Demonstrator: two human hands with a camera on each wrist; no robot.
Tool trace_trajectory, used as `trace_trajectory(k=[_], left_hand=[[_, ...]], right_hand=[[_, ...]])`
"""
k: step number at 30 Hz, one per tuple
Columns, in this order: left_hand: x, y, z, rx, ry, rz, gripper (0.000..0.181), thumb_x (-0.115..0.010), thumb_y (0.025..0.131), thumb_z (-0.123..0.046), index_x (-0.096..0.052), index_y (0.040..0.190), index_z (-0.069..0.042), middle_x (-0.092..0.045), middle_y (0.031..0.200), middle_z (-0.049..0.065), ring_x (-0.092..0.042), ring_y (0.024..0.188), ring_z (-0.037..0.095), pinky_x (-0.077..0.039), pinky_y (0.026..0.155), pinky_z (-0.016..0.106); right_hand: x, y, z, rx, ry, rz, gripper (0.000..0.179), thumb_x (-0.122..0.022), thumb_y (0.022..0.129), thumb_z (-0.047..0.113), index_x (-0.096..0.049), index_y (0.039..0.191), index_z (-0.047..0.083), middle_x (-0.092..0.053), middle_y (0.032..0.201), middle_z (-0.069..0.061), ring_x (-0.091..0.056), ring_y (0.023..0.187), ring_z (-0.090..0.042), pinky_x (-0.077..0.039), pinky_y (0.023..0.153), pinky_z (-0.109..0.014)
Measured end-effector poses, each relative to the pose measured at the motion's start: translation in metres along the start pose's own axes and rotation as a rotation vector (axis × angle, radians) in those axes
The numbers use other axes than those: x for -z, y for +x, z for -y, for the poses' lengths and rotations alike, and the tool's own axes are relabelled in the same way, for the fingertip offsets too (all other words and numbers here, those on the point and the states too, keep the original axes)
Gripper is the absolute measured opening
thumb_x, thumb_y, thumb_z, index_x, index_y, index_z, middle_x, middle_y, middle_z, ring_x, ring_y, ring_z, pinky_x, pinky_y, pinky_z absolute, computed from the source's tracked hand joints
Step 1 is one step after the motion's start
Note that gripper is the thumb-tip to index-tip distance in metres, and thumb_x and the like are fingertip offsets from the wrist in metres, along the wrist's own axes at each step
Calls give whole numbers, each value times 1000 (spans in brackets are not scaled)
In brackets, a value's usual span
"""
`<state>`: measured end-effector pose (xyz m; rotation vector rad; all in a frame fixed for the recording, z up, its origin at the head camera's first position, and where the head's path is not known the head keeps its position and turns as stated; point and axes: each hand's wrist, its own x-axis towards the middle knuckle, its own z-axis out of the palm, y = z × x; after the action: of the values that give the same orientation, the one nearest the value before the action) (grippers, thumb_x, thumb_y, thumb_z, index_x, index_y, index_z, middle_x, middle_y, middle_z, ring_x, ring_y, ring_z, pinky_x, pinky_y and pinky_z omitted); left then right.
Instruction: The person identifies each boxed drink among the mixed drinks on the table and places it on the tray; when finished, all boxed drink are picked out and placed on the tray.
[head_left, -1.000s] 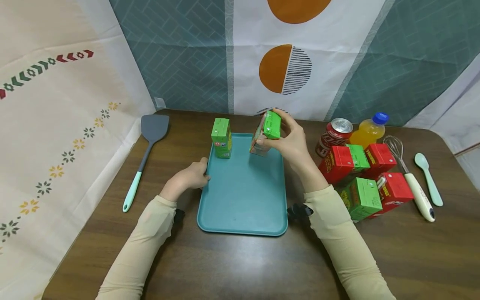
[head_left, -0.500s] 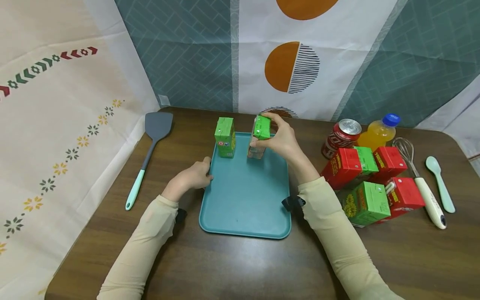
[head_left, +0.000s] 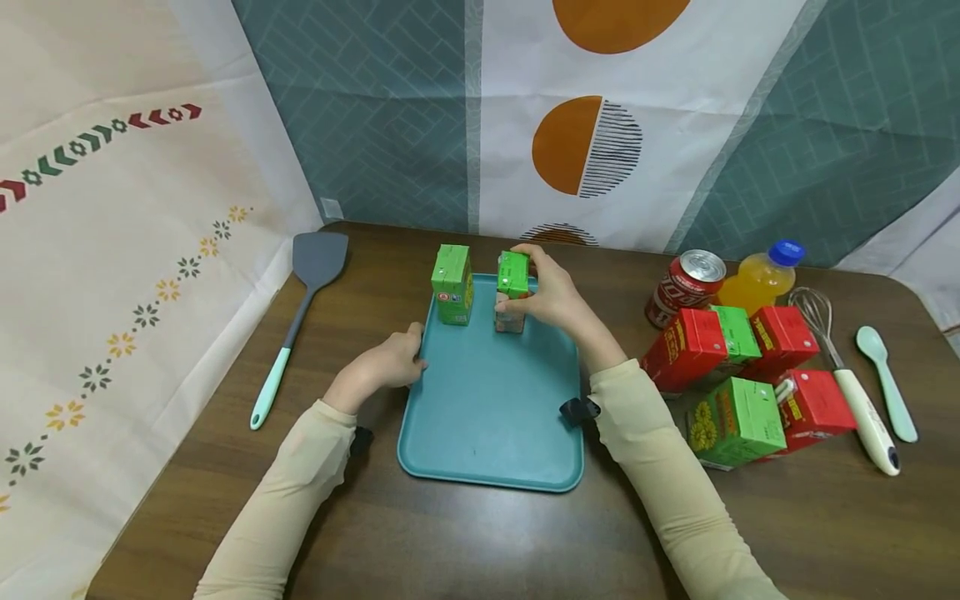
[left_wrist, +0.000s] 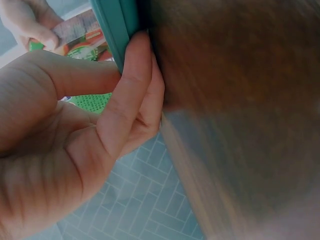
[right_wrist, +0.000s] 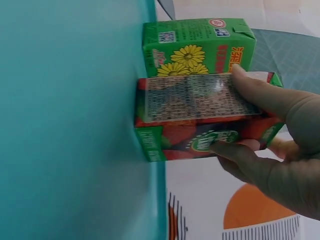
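Note:
My left hand (head_left: 384, 360) pinches the left rim of a teal tray (head_left: 491, 408), thumb above and fingers below, as the left wrist view shows. My right hand (head_left: 557, 298) grips a juice box (head_left: 513, 277) with a bright green top. In the right wrist view this juice box (right_wrist: 195, 100) has a red fruit picture and a pale text panel, its base at the tray surface. Beside it, a green drink carton (head_left: 452, 287) with yellow flowers stands upright at the tray's back left corner. A narrow gap separates the two boxes in the head view.
Several red and green drink cartons (head_left: 738, 421) stand to the right of the tray. Behind them are a red soda can (head_left: 682, 290) and an orange drink bottle (head_left: 759, 279). A whisk (head_left: 858, 408) and a mint spoon (head_left: 888, 383) lie far right; a spatula (head_left: 300, 308) lies left.
My right hand has brought the tilted juice box left and down, closer to the flowered carton, and it now stands upright on the tray. My left hand has kept its grip on the rim.

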<state>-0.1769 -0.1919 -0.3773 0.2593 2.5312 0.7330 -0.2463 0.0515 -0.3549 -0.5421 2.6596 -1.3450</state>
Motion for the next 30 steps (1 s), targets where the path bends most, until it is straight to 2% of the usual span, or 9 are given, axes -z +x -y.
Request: trace_trajectory(k=[4, 8, 13, 16, 18, 23, 26, 30], left_hand=[[-3, 1, -4, -14, 15, 10, 54, -47, 93, -2, -18, 136, 15, -56, 87, 20, -51, 63, 20, -40, 54, 27], [-3, 3, -5, -10, 24, 6, 53, -46, 93, -2, -18, 136, 15, -56, 90, 22, -50, 62, 20, -39, 54, 27], [-1, 3, -2, -14, 30, 10, 53, -46, 93, -2, -17, 135, 16, -55, 96, 26, -51, 64, 22, -40, 55, 27], [0, 1, 1, -7, 46, 11, 57, -45, 94, -2, -14, 137, 17, -55, 105, 32, -52, 64, 23, -40, 56, 28], [1, 0, 2, -8, 60, 10, 59, -45, 94, -2, -11, 138, 18, -52, 111, 35, -53, 66, 24, -40, 57, 28], [0, 0, 1, -28, 66, 3, 59, -45, 94, -2, -11, 138, 19, -50, 116, 37, -54, 69, 24, -41, 58, 29], [-1, 1, 1, -27, 69, -1, 59, -45, 94, -2, -12, 137, 19, -51, 114, 36, -54, 68, 24, -42, 58, 29], [-1, 2, 0, -32, 73, -5, 57, -46, 93, -2, -14, 136, 19, -53, 108, 33, -54, 68, 23, -42, 58, 28]], right_hand=[[5, -3, 3, -37, -36, 17, 83, -82, 71, 17, -33, 138, 10, -46, 126, -14, -43, 117, -29, -43, 89, -45], [7, 0, 6, -32, -50, 30, 82, -81, 71, 15, -32, 137, 10, -46, 124, -14, -44, 117, -30, -43, 89, -44], [0, 6, 9, -38, -54, 34, 83, -80, 73, 15, -30, 139, 11, -47, 123, -13, -45, 114, -28, -43, 87, -42], [-5, 7, 11, -46, -80, 48, 89, -80, 74, 18, -24, 144, 13, -45, 128, -14, -45, 116, -28, -43, 89, -43], [-5, 4, 14, -49, -107, 61, 98, -79, 74, 22, -16, 148, 14, -37, 140, -14, -39, 126, -28, -39, 97, -44], [7, -20, 21, -37, -145, 52, 109, -79, 75, 30, -3, 151, 18, -9, 156, -8, -14, 141, -26, -26, 108, -50], [21, -42, 24, 7, -165, 3, 103, -77, 76, 30, -8, 151, 22, -10, 155, -7, -15, 141, -25, -26, 107, -51], [47, -79, 26, 103, -234, -78, 92, -77, 77, 30, -20, 149, 20, -22, 151, -9, -23, 138, -26, -30, 105, -52]])
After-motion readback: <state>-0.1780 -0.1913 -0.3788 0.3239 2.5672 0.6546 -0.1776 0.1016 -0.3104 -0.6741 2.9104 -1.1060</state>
